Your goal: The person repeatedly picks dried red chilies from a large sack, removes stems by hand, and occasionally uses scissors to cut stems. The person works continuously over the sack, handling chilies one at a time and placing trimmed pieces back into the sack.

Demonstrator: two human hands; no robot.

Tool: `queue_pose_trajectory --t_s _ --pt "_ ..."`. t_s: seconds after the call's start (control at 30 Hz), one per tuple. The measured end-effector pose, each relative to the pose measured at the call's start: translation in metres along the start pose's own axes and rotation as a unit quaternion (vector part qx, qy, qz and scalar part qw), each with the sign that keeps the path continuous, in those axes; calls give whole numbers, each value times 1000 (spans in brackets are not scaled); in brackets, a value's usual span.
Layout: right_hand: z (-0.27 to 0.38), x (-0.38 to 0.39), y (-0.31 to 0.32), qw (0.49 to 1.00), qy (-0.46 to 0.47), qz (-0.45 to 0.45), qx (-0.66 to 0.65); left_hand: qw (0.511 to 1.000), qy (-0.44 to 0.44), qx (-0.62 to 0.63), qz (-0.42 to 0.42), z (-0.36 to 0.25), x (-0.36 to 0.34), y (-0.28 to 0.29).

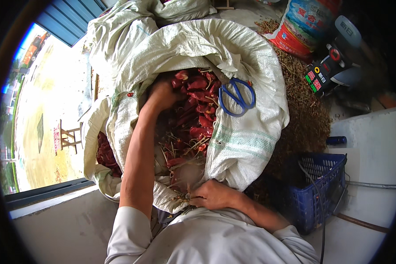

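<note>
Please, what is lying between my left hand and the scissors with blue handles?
In the head view, red chili peppers with pale stems lie between your left hand and the scissors, inside the white sack.

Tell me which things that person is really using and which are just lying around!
In use:
- white sack, open
- red peppers inside it
- left hand, reaching in among the peppers
- right hand, at the sack's near edge
- blue-handled scissors, probably: nobody's holding them, but they're on the sack

Just lying around:
- blue crate
- red-and-blue bag
</note>
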State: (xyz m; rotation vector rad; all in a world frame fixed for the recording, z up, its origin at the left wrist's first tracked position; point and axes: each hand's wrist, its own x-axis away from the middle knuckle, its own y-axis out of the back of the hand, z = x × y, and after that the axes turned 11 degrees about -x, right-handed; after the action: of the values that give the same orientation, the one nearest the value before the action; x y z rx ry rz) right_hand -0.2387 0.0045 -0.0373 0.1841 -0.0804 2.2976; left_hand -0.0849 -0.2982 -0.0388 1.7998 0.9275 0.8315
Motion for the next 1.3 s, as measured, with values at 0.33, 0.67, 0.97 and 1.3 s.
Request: queue_pose_trajectory --t_s 0.33,0.67,0.97,1.3 --pt "0 -3 -2 999 38 -31 20 993 82 8 -83 -32 129 -16" --pt "2 -6 -37 907 88 -92 402 880 143 -54 -450 -56 274 -6" --pt "2 -29 -26 880 97 -238 399 812 397 252 -345 17 357 -86" --pt "16 -65 26 877 79 -307 361 888 344 -263 -156 182 340 -212"
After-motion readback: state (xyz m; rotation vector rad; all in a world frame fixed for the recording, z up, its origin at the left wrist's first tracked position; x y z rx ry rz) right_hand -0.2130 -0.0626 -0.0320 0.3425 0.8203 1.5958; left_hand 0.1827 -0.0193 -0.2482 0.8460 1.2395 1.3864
